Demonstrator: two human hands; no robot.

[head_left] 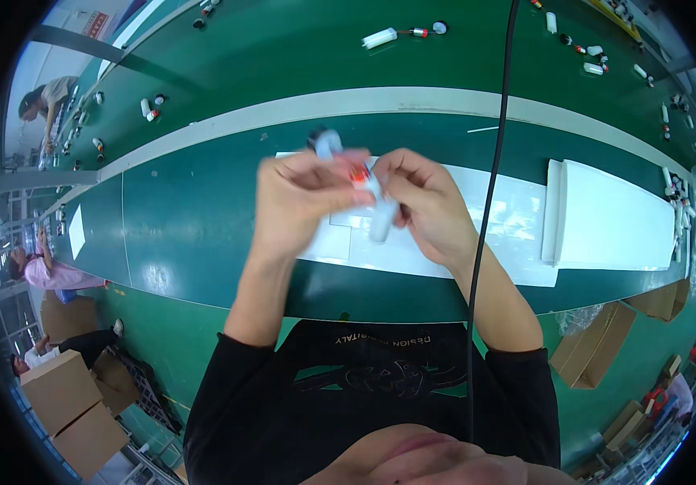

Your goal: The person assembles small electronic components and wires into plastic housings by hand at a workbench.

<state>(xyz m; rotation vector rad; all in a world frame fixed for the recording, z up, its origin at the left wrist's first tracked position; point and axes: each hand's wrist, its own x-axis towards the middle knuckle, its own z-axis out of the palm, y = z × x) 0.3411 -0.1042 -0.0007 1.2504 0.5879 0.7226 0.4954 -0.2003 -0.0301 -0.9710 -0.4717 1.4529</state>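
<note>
While both hands [291, 198] [433, 206] hold a white tube [381, 222], it blurs; contents unclear

Left of the left hand [289, 194], the bench [194, 186] lay open as far as a small white sheet [78, 233], giving a wide way through. Between that hand and the right hand [435, 204], the bottle [381, 223] blocked the gap. The black cable [496, 153] hung across the view in front of the right wrist [461, 255]; its height could not be told. Farther right, a white panel [611, 217] took up room. Ahead, past the pale strip [348, 102], the green surface [283, 56] was free up to another bottle [379, 38].
</note>
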